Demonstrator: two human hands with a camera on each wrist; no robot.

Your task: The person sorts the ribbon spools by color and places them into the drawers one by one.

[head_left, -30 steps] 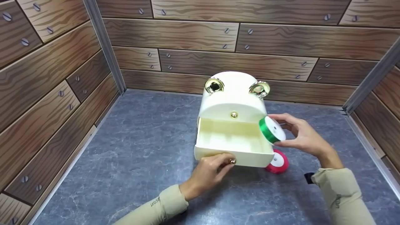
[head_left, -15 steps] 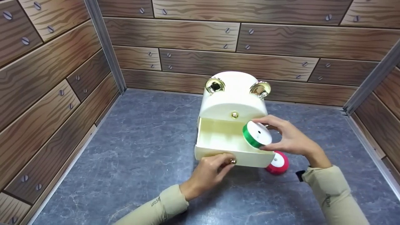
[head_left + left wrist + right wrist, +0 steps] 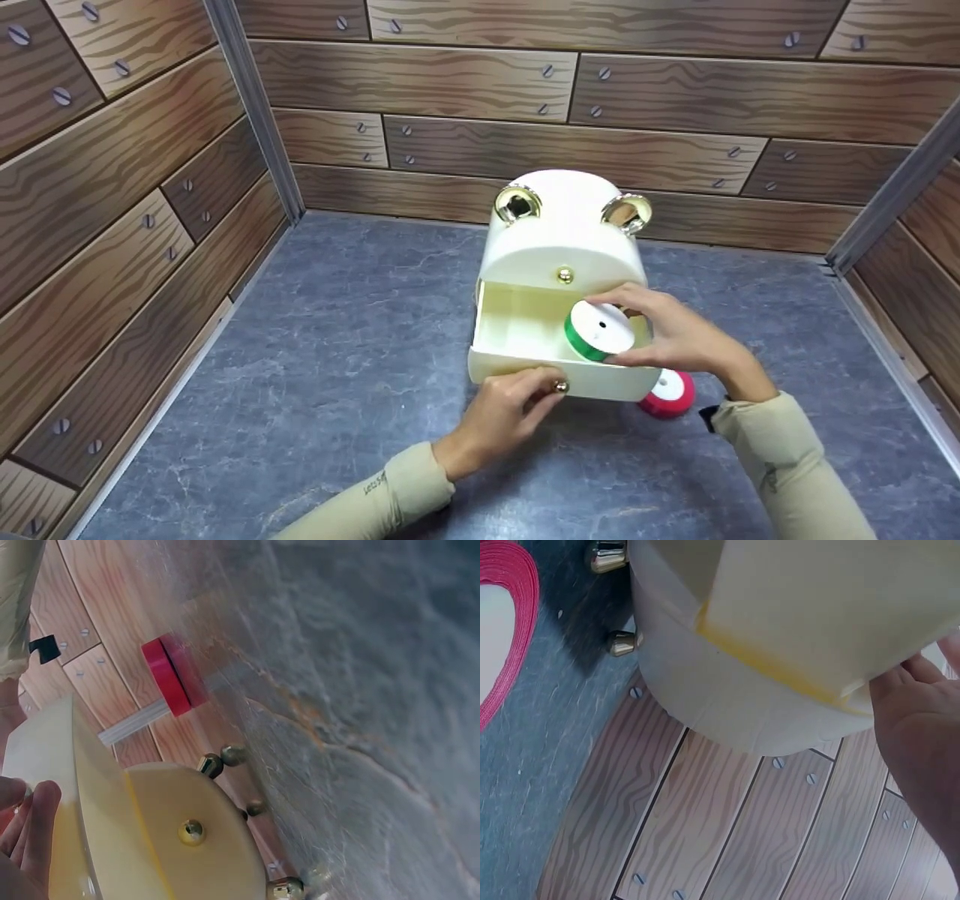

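Wood-print walls edge a marbled grey surface bearing a round red-ribbon spool; left hand pinches gold knob, right hand round green-ribbon spool.

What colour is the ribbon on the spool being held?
The ribbon is green, seen best in the head view.

Partly legible "Lets…" lettering on left sleeve

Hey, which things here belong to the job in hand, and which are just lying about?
In the job:
green spool, in the right hand
drawer knob, in the left hand
open drawer
cabinet

Apparently just lying about:
red spool, on the table, untouched
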